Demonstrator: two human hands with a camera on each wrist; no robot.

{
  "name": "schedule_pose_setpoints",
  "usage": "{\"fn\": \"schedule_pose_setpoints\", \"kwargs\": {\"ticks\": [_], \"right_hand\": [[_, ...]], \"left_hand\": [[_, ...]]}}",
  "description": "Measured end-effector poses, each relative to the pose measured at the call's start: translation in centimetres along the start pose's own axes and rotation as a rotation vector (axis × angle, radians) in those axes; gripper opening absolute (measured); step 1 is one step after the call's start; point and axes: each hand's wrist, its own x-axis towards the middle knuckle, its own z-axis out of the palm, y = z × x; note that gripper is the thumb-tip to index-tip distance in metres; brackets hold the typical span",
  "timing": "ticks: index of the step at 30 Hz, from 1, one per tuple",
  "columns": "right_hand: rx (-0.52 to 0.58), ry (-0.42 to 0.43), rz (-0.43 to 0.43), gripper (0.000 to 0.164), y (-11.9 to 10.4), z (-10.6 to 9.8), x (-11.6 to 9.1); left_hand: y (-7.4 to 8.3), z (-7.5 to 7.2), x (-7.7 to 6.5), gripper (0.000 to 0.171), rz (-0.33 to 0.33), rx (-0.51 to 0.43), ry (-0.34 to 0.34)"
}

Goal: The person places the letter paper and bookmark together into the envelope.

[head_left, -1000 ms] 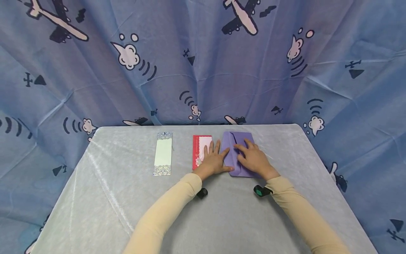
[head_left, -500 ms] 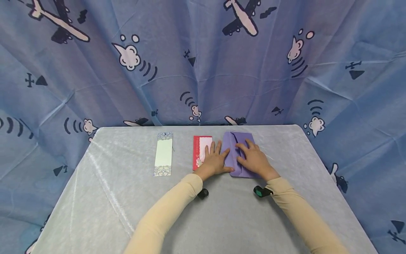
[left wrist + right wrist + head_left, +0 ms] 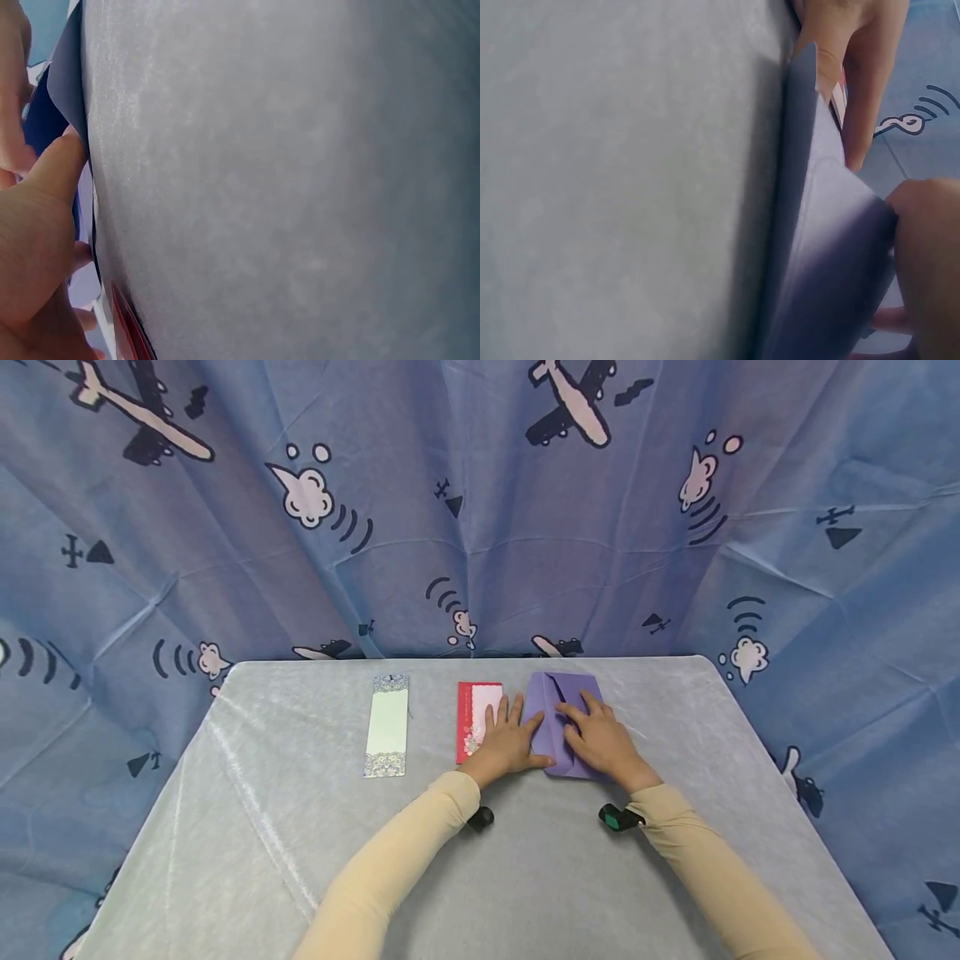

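A purple envelope (image 3: pixel 546 735) lies at the back of the table, its flap partly raised. My left hand (image 3: pixel 506 747) spreads its fingers, with the thumb and index finger on the envelope's left side and the other fingers over a red card (image 3: pixel 463 718) with a pale pink panel. On the envelope's right half, my right hand (image 3: pixel 603 743) has bent fingers and pinches the flap. In the right wrist view the flap (image 3: pixel 832 240) stands up, the right thumb at its edge. The left thumb (image 3: pixel 60 166) presses the envelope's near edge in the left wrist view.
Left of the card lies a pale green bookmark (image 3: pixel 387 718) with patterned ends. The table (image 3: pixel 247 827) has a grey-white cloth, and a blue curtain (image 3: pixel 480 552) with airplane prints hangs behind its far edge.
My right thumb and fingers have shifted slightly at the envelope's flap. The left hand keeps its place, and the card and bookmark lie as before.
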Motion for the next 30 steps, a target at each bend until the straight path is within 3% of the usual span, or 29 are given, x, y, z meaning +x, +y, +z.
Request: {"fn": "schedule_pose_setpoints", "kwargs": {"ticks": [11, 23, 30], "right_hand": [[0.006, -0.01, -0.007, 0.069, -0.06, -0.48, -0.19], [0.024, -0.021, 0.009, 0.074, -0.26, -0.57, -0.25], [0.037, -0.022, 0.012, 0.074, -0.35, -0.77, -0.18]], "left_hand": [[-0.07, -0.02, 0.05, 0.091, 0.008, 0.009, 0.007], [0.0, -0.2, -0.15, 0.091, -0.003, -0.027, -0.008], [-0.06, -0.12, -0.09, 0.089, 0.026, -0.009, 0.025]]}}
